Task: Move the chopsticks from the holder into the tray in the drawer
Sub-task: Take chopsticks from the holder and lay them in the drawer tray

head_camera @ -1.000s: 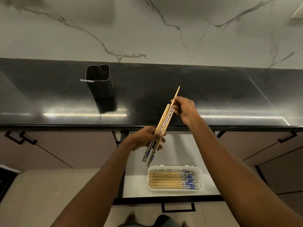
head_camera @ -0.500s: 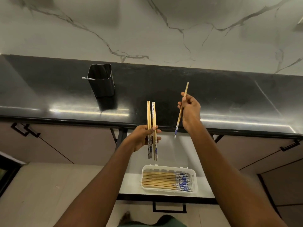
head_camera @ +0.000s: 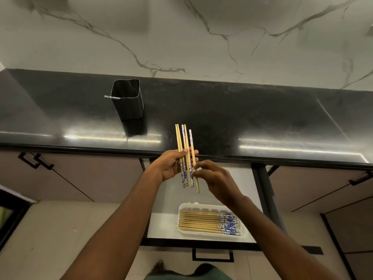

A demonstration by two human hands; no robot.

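My left hand [head_camera: 171, 165] grips a small bunch of wooden chopsticks [head_camera: 184, 141] with blue-patterned ends, held upright above the open drawer. My right hand [head_camera: 215, 179] is just right of the bunch, its fingertips pinching the rightmost chopstick [head_camera: 194, 158], which stands the other way up. The black square holder [head_camera: 129, 102] stands on the dark counter at the left, with one chopstick end [head_camera: 110, 97] poking over its rim. Below my hands, the white tray [head_camera: 181, 211] in the drawer holds several chopsticks lying side by side.
The glossy black counter [head_camera: 262, 122] runs across the view with a marble wall behind. The open drawer's front edge and black handle [head_camera: 213, 256] are near my body. Closed cabinet fronts with black handles flank the drawer.
My right hand has brought its single chopstick left and down against the bunch in my left hand; that chopstick is now turned patterned end up. The left hand stayed roughly in place.
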